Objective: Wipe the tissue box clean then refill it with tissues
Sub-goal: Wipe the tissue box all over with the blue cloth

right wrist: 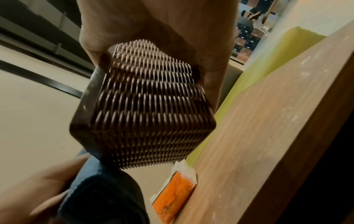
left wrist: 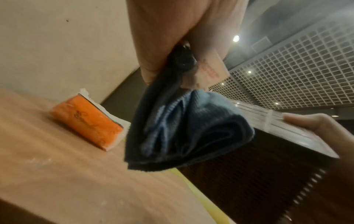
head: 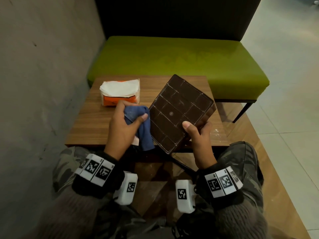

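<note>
My right grip (head: 198, 133) holds the dark brown tissue box (head: 179, 111) by its near corner, tilted above the counter (head: 96, 118), underside facing me. My left grip (head: 124, 123) bunches a blue cloth (head: 138, 118) beside it. Farther back, the orange tissue pack (head: 119, 94) lies on the counter.

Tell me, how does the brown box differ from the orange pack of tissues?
The box is dark brown and hard, with woven-looking sides; the pack is orange and white soft wrapping. The box is held tilted above the table by the right hand; the pack lies flat on it, untouched. The box shows its closed underside; the pack is torn open, white tissues showing. Both are rectangular.
</note>
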### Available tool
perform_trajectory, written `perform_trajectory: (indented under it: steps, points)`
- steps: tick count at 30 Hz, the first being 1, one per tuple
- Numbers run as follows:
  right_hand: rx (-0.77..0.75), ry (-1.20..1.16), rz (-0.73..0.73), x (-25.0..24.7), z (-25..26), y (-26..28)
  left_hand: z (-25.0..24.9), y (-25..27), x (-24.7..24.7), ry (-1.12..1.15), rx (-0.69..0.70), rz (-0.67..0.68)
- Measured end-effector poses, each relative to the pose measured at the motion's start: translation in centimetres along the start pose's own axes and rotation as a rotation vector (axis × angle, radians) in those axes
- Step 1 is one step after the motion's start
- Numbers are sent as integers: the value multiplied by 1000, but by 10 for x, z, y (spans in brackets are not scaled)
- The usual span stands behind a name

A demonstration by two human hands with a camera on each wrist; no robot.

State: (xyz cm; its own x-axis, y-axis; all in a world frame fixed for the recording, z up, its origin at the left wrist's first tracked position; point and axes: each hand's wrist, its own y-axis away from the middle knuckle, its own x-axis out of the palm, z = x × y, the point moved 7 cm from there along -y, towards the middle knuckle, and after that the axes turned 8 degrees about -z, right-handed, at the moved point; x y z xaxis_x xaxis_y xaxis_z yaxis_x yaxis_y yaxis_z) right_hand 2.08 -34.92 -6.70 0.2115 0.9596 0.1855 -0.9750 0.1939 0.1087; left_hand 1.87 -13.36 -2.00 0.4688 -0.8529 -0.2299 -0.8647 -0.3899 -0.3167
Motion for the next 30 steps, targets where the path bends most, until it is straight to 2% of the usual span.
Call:
perform_trajectory:
  steps: [4,7,9,12,14,21,24,27,28,30]
  points:
    - [-10,28,13,4,-1,0,-18,-4,3,38,100,2]
    - [-4,71,17,4,-5,-3,-39,22,29,-37,263,213]
    - [-8,76,18,1,-8,-4,-39,26,35,-94,322,257]
    - [-43,127,32,-1,-11,-1,-16,-5,16,-28,145,65]
    - [-56,151,39,0,-11,1,-10,-15,9,-8,105,-26]
    - [-177,383,77,9,-4,2,-35,-26,12,108,80,-73]
    - [-193,453,71,11,-8,-2,-67,-1,26,42,241,105]
    - [-171,445,80,9,-10,-7,-80,39,43,-54,505,309]
    - [-163,457,88,9,-11,-8,-79,41,45,-85,562,325]
    - [-151,495,93,9,-16,-7,-71,30,41,-91,553,260]
